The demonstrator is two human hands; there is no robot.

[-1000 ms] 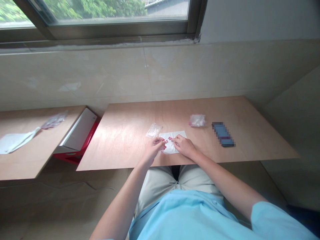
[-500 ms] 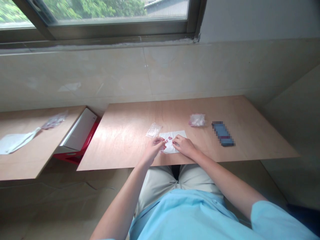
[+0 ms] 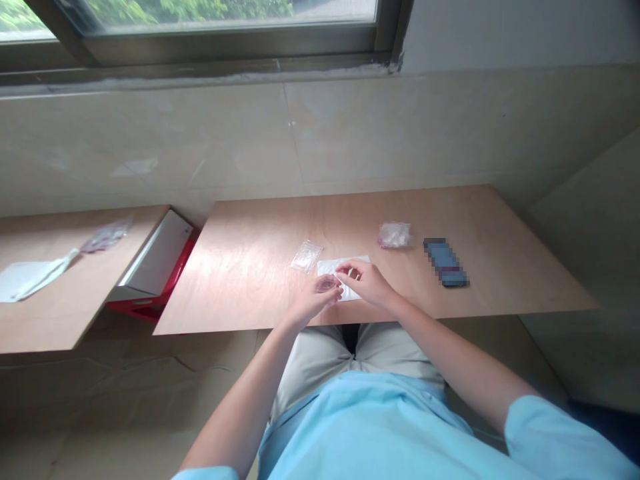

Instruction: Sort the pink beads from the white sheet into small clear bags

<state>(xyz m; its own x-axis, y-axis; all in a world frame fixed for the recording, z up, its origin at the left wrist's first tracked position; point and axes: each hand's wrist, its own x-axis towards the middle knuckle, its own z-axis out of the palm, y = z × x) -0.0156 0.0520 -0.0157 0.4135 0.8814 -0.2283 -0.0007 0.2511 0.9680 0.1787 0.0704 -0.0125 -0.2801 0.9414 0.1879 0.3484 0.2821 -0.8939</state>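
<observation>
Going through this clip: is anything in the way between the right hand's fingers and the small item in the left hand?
Nothing visible stands in the way. The fingers of the right hand are just beside the small translucent item cupped in the left hand, with open air between them, above the white sheet.

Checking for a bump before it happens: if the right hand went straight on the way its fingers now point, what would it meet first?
The right hand points at the small clear item held in the left hand, so that is likely first, though depth is unclear.
</observation>
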